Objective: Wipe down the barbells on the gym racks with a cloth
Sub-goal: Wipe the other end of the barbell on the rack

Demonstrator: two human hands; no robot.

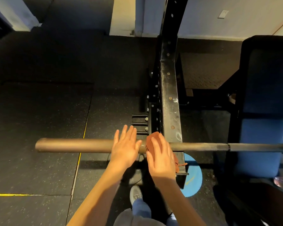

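Barbell (72,145) lies across the view, 9 to 3 o'clock, with the bare sleeve end at 9. Left hand (126,147) is flat on the sleeve, fingers straight, holding nothing. At its 3 o'clock, right hand (160,154) curls over the brown cloth (151,141), pressed to the bar beside the rack upright (168,95). Step, judged: wiping near the collar. Next: slide the cloth toward 9; the left hand must give way.

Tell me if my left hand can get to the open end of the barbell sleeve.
Probably yes. The left hand rests flat on the barbell sleeve, and nothing sits on the sleeve between it and that end.
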